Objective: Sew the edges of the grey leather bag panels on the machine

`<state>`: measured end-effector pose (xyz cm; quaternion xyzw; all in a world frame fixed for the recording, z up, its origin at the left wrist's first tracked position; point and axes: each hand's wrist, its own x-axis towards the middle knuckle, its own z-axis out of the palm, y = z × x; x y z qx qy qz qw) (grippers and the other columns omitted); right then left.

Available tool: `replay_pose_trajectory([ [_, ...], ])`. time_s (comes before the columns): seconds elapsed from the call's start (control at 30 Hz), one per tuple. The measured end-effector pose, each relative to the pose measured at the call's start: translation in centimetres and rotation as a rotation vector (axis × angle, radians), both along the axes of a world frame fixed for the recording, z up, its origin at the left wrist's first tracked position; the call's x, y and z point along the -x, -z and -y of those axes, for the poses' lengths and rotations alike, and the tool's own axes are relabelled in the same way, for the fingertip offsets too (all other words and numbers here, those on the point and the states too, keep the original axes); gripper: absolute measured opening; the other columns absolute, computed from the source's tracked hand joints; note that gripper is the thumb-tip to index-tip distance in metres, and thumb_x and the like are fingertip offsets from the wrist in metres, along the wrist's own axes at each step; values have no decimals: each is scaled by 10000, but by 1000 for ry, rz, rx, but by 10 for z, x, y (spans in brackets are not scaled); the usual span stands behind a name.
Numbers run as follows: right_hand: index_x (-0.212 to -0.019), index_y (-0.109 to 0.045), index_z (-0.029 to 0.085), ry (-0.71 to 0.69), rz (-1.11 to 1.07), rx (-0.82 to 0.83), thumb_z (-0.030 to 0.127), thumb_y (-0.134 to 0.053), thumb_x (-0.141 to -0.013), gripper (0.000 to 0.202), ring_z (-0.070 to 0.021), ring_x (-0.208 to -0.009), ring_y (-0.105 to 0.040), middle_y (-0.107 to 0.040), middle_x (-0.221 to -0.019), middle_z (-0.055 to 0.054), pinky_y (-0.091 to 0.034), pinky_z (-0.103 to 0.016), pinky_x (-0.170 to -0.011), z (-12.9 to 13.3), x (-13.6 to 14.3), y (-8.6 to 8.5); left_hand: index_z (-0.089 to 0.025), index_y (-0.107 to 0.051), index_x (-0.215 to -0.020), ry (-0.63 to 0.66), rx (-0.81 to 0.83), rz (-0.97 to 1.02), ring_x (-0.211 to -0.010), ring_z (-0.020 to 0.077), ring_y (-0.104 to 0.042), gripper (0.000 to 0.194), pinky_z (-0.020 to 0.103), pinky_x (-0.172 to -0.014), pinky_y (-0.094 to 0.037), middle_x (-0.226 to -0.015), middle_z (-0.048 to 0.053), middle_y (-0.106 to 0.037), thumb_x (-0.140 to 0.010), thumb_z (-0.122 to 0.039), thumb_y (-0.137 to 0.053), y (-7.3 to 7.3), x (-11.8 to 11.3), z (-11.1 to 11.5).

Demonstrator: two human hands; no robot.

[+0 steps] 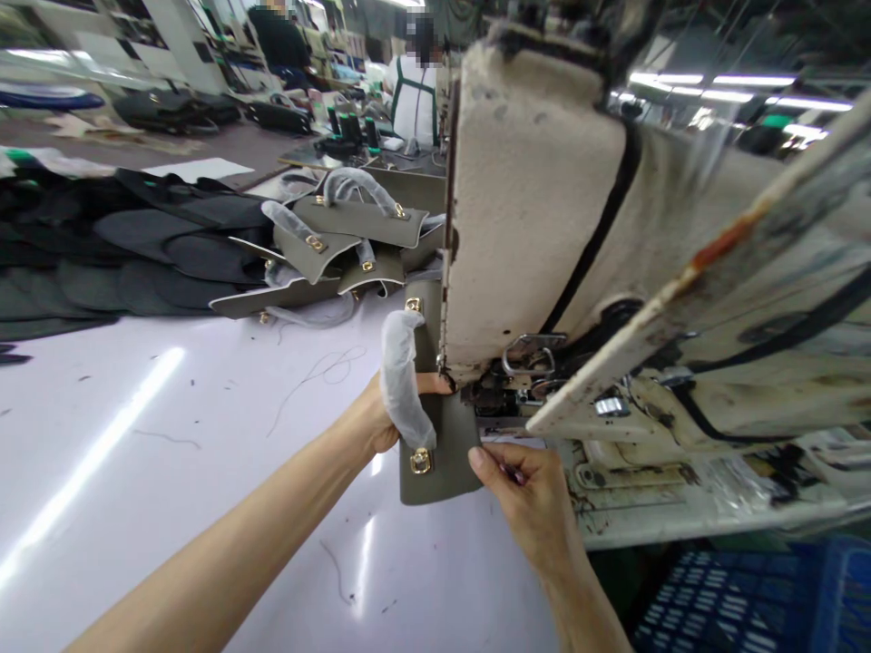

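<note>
A grey-olive bag panel (449,472) lies under the head of a sewing machine (537,199). Its carry handle (401,381) is wrapped in white film and fixed by gold buckles (420,461). My left hand (385,413) reaches through behind the handle and grips the panel, a finger stretched toward the stitching area; the handle hides part of this hand. At the panel's near right edge, my right hand (534,485) pinches it between thumb and fingers. A small dark purplish object (513,472) shows in the curled right fingers, too little of it to name.
Similar panels with wrapped handles (360,195) are heaped beyond my left hand. Stacked black pieces (136,236) line the left. A rusty white bar (708,263) slants across the right. Below it stands a blue basket (735,589). A person (414,95) is at the back.
</note>
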<state>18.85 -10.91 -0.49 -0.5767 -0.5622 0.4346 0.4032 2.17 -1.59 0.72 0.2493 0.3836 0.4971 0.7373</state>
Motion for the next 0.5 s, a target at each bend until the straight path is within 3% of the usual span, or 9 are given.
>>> replay_pose_trajectory([
  [0.13,-539,-552,157,23,-16,-5,381,-581,-905,431,-88,-521,-310,-324,-524,40,-225,-231,-482,-3,4,5,-30,-740,-763,66,9,-26,-583,257,-699,237,355,-540,-595,-660,123,-727,-568,-146,-810,-4,1,-7],
  [0.23,-576,-624,141,71,-49,9,411,-591,-908,429,-90,-523,-378,-424,-513,32,-265,-225,-505,-5,7,8,-24,-722,-715,93,19,-48,-552,248,-687,185,339,-502,-579,-661,131,-727,-573,-126,-784,-7,2,-14],
  [0.5,-613,-724,130,227,-128,29,461,-630,-881,437,-146,-582,-563,-649,-566,-21,-380,-235,-572,-10,22,7,4,-737,-815,104,35,-71,-525,190,-665,177,303,-534,-580,-685,116,-734,-699,-130,-729,6,7,-28],
])
